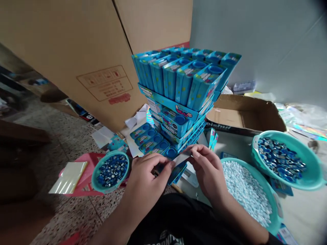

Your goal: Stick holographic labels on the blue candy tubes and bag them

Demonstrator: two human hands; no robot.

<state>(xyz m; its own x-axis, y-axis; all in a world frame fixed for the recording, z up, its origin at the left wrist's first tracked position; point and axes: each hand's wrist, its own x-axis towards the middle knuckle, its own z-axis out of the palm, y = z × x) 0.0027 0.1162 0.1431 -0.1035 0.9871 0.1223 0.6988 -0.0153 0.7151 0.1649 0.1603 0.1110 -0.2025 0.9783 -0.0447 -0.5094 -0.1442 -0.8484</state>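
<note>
The left hand (145,177) and the right hand (208,170) meet low in the middle of the view, each pinched by its fingertips on the same small blue pack (176,170). The left grips the pack's body from the side, while the right thumb and forefinger hold a pale flap (183,158) at its upper end. The pack sits just above the person's dark lap and right in front of the foot of a tall stack of blue display trays (178,112), whose top tray carries upright rows of like packs. By the look of it, the step in hand is working the end of one pack, folding or tucking that flap, though the closure itself is hidden by the fingers. A clean finish calls for steady support from the left hand and a fine, square press from the right, without knocking the stack just beyond. To the left, a small teal bowl (95,177) of shiny blue pieces rests on a pink stool (88,161) on the speckled floor (74,136). To the right lie a teal basin (274,211) of pale pellets and, further out, a second basin (315,177) of blue pieces. A large cardboard box (76,47) leans behind everything.
</note>
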